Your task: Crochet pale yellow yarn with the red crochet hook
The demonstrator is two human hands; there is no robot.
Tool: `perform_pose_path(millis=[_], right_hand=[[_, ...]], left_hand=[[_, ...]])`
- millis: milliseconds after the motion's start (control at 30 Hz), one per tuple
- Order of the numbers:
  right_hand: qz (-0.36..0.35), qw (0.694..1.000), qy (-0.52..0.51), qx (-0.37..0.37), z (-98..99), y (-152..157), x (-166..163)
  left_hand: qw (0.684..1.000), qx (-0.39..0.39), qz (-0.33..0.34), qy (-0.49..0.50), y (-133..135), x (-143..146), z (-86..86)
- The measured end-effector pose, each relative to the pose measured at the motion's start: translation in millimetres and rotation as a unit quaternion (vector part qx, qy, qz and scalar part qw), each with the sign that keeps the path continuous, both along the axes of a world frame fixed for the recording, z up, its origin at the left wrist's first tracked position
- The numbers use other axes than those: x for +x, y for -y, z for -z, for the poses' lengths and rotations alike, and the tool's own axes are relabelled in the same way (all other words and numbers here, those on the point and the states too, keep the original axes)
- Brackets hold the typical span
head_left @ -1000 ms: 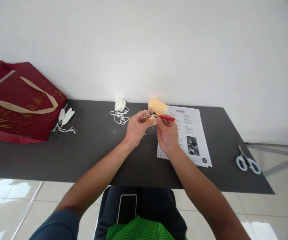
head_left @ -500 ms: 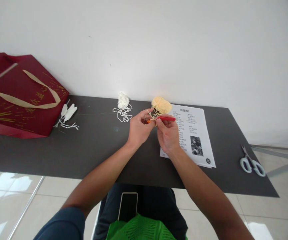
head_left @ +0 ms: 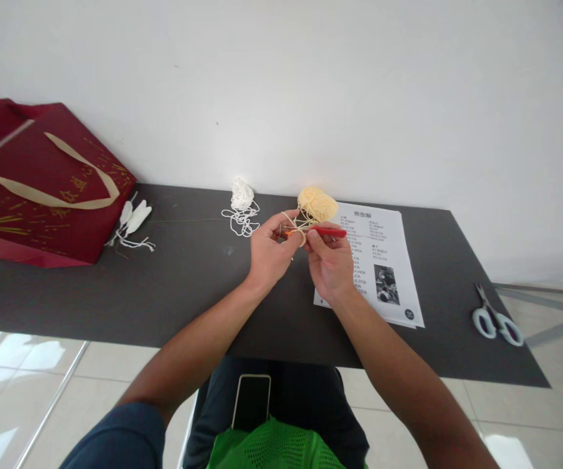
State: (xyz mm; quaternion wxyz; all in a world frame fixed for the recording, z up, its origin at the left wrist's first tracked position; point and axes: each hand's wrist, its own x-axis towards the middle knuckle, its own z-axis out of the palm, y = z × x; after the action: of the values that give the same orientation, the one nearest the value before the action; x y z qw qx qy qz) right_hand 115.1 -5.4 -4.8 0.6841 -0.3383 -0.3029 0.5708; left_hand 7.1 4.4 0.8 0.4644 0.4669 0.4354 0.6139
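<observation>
My right hand [head_left: 329, 259] is closed around the red handle of a crochet hook [head_left: 329, 232], which points left. Pale yellow yarn [head_left: 302, 229] is pinched in my left hand [head_left: 272, 246], with a strand looped over its forefinger. A small orange thing [head_left: 289, 230] shows near the left fingertips; its kind is too small to tell. The hook's thin shaft reaches the yarn between my hands, and my fingers partly hide its tip. Just behind them lies a yellow yarn ball [head_left: 318, 204], strands running from it to my hands.
White yarn [head_left: 242, 194] lies in a loose tangle by the wall. White crocheted pieces [head_left: 137, 217] with tails rest beside a red paper bag [head_left: 41, 195]. Printed sheets [head_left: 398, 238] lie under my right hand. Scissors [head_left: 496, 319] are near the table's right edge; a phone [head_left: 251, 400] rests on my lap.
The left fingers have shifted slightly around the yarn, and a rounded yellow loop now shows more plainly between my hands. The hook remains in my right hand.
</observation>
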Motion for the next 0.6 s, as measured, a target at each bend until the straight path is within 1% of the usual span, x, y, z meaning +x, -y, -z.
perform_pose_path(millis=[100, 167, 300, 433, 600], right_hand=[[-0.018, 1.000, -0.004, 0.004, -4.1, 0.2, 3.7], [-0.016, 1.000, -0.006, 0.004, -5.4, -0.5, 5.8], [-0.016, 1.000, -0.014, -0.002, -3.6, -2.3, 7.7], [-0.023, 1.000, -0.021, -0.002, -3.2, -2.5, 8.1], [0.009, 0.999, 0.022, 0.034, -8.7, -0.2, 8.6]], left_hand=[[0.999, 0.025, -0.014, -0.034, -0.7, -1.6, 1.3], [0.998, 0.037, -0.023, -0.052, -1.1, -2.4, 2.5], [0.996, 0.041, -0.024, -0.070, -0.6, -3.4, 3.9], [0.997, 0.029, -0.023, -0.069, 0.4, -3.8, 2.8], [0.998, 0.027, -0.021, -0.052, -0.6, -4.8, 1.5]])
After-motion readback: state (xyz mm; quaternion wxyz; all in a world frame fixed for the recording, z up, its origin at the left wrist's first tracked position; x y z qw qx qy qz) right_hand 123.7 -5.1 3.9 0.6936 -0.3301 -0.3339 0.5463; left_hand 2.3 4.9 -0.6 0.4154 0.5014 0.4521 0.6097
